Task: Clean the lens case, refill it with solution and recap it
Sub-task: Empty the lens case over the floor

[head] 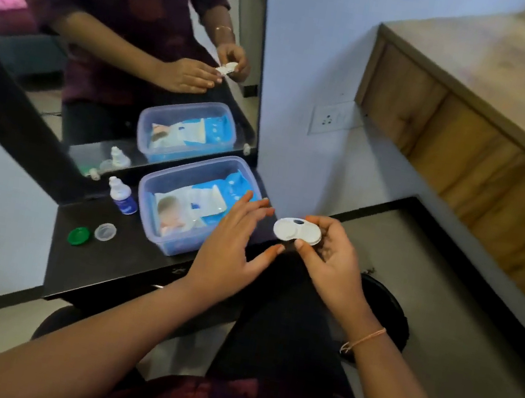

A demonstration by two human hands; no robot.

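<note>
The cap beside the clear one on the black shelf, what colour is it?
The cap is green, seen best in the head view.

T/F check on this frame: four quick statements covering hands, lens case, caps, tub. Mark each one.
1. The right hand holds the lens case. True.
2. The left hand grips the solution bottle. False: its fingers are spread and hold nothing; the bottle stands on the black shelf beside the plastic tub.
3. The green cap and the clear cap lie side by side on the shelf. True.
4. The tub is empty. False: it holds blue and white packets.
</note>
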